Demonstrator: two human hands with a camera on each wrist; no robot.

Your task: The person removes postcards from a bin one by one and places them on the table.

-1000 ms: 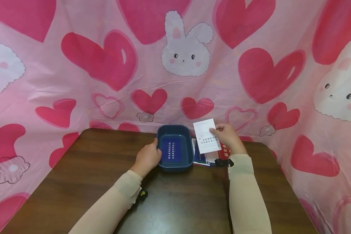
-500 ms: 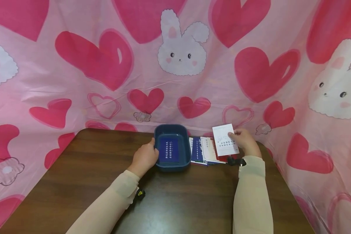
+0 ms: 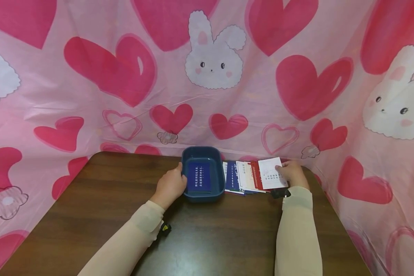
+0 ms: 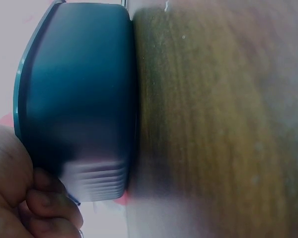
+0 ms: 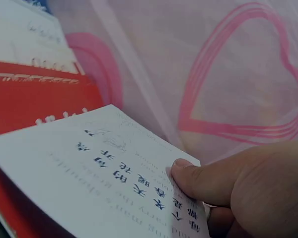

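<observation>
My left hand (image 3: 170, 185) grips the left wall of a dark blue rectangular box (image 3: 203, 197), thumb over the rim, fingers curled against the outside in the left wrist view. A blue card (image 3: 199, 177) with white writing lies inside the box. To the right, my right hand (image 3: 294, 173) pinches the right edge of a white card (image 3: 271, 174) printed with dark characters. In the right wrist view the thumb presses on top of this card, which overlaps a red card (image 5: 35, 101). Its left part lies over the end of a fanned row of cards (image 3: 243, 176).
The row holds several overlapping white, blue and red cards beside the box's right wall. A brown wooden table (image 3: 207, 237) bears everything. Right behind its back edge hangs a pink curtain (image 3: 131, 126) with hearts and rabbits.
My right hand has carried the white card rightward, away from the box, and lowered it onto the row's right end. More of the fanned cards now show. The left hand keeps its hold.
</observation>
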